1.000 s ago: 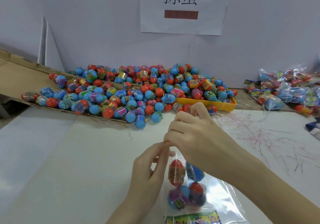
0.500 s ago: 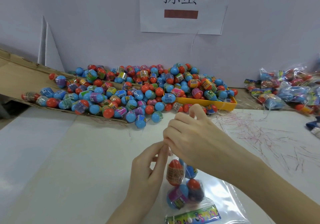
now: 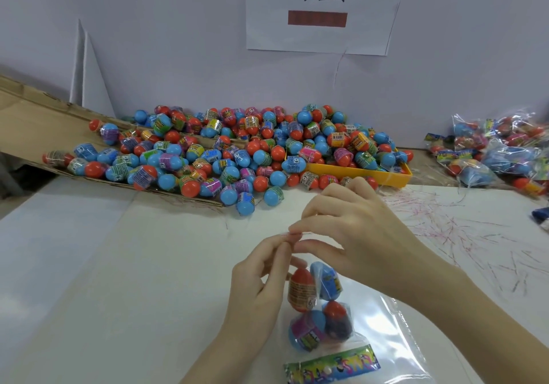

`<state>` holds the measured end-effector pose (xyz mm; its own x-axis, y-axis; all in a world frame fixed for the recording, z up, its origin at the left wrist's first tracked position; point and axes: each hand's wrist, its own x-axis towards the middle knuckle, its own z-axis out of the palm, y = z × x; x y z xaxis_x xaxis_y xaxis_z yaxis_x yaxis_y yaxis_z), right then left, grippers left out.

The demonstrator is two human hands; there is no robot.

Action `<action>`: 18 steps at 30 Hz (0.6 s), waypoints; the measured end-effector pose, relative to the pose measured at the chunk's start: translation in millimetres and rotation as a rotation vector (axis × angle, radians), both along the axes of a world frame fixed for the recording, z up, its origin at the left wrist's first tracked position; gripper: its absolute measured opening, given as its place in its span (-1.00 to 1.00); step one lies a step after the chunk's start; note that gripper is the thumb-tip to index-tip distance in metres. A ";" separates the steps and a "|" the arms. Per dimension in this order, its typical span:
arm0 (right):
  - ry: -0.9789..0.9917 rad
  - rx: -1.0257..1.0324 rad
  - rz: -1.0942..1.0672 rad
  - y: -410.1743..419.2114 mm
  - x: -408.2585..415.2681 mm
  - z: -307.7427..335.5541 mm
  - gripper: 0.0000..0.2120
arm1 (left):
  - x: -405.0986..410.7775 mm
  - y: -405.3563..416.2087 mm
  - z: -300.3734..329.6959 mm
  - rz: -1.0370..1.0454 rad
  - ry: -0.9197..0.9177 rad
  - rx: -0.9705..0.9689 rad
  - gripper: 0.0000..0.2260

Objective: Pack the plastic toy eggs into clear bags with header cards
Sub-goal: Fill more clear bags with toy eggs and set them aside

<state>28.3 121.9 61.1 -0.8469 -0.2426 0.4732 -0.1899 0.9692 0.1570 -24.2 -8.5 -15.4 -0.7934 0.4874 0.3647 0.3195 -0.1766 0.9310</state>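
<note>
A clear bag [image 3: 353, 334] hangs between my hands just above the table, its colourful header card [image 3: 332, 367] at the near end. Inside it are several toy eggs: a red one [image 3: 300, 290], a blue one [image 3: 326, 282], a red-and-dark one [image 3: 338, 318] and a blue-and-pink one [image 3: 306, 330]. My left hand [image 3: 261, 279] and my right hand [image 3: 350, 229] both pinch the far edge of the bag between thumb and fingers, fingertips almost touching. A big heap of loose red and blue eggs [image 3: 222, 152] lies at the back.
The heap spills off a cardboard ramp [image 3: 29, 122] and out of a yellow tray [image 3: 356, 173]. Filled bags [image 3: 499, 152] are piled at the far right. Thin red strips [image 3: 460, 235] litter the white table on the right. Flat clear plastic [image 3: 395, 354] lies under my right forearm.
The bag with its eggs has come up a little and the header card shows more fully. My right hand has shifted slightly to the right; both hands keep pinching the bag's edge.
</note>
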 end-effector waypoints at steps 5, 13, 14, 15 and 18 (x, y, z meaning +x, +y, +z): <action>-0.004 0.122 0.017 -2.5 -2.6 -0.8 -0.80 | -0.3 -0.2 -0.9 0.009 0.038 -0.027 -0.82; -0.012 0.137 0.012 -5.6 -3.8 2.1 -0.57 | 0.0 -0.7 -3.0 0.052 0.141 -0.106 -0.82; -0.007 0.161 0.007 -5.9 -4.2 2.1 -0.57 | 0.3 -0.7 -2.7 0.050 0.144 -0.109 -0.82; -0.002 0.187 0.004 -6.2 -5.0 2.2 -0.58 | 0.5 -0.7 -2.2 0.049 0.153 -0.113 -0.82; 0.037 0.235 0.029 -7.8 -7.6 2.7 -0.66 | 1.3 -0.6 -0.4 0.044 0.172 -0.118 -0.81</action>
